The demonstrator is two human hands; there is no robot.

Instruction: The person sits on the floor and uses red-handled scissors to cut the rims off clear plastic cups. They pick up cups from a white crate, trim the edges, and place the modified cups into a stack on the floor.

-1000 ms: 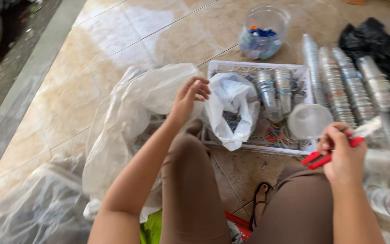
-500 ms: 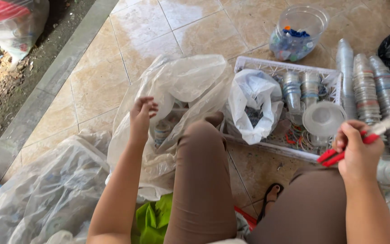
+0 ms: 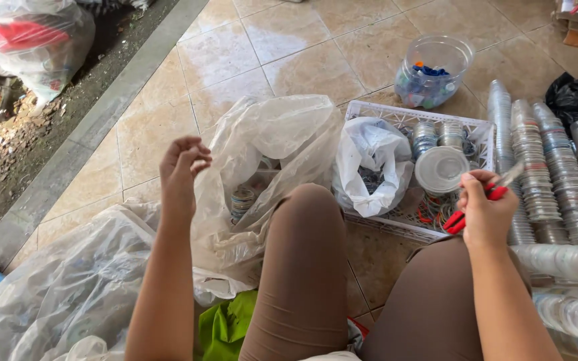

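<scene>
- Tiled floor (image 3: 302,60) is carrying 2 clear bags and a white crate (image 3: 409,224).
- Left hand (image 3: 180,167) is hovering over the clear bag (image 3: 269,140), fingers loosely curled, holding nothing.
- Right hand (image 3: 484,210) is gripping red scissors (image 3: 466,210); the blades could nick the knee.

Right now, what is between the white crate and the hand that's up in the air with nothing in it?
In the head view, the big clear plastic bag lies between the left hand and the white crate; the person's raised knee is just below that stretch.

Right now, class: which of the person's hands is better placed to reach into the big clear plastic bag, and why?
Left. The left hand is empty and raised right beside the clear plastic bag. The right hand grips red-handled scissors over by the white crate.
</scene>
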